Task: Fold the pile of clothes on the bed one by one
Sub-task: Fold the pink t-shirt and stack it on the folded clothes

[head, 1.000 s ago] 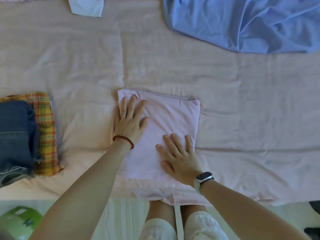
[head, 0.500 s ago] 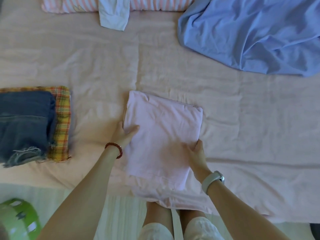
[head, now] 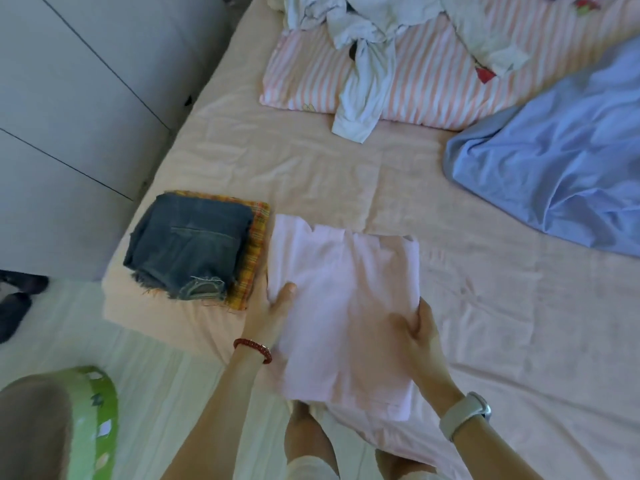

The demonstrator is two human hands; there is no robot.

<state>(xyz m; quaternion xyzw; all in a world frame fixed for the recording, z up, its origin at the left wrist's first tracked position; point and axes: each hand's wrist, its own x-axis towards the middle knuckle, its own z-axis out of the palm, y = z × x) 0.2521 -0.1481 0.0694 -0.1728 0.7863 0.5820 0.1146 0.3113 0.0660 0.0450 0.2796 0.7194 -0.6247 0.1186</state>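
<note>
A folded pale pink garment is lifted off the bed near its front edge. My left hand grips its left side with the thumb on top. My right hand grips its right side, fingers underneath. Just to the left lies a stack of folded clothes: dark denim shorts on top of an orange plaid piece. A tangle of white unfolded clothes lies at the head of the bed.
The bed has a pale pink sheet. A pink striped pillow lies at the back, a blue sheet at the right. A green stool and dark slippers are on the floor at left.
My hands went from pressing flat on the pink garment to gripping its sides, and they have lifted it and carried it left toward the folded stack. My view swung left and up.
</note>
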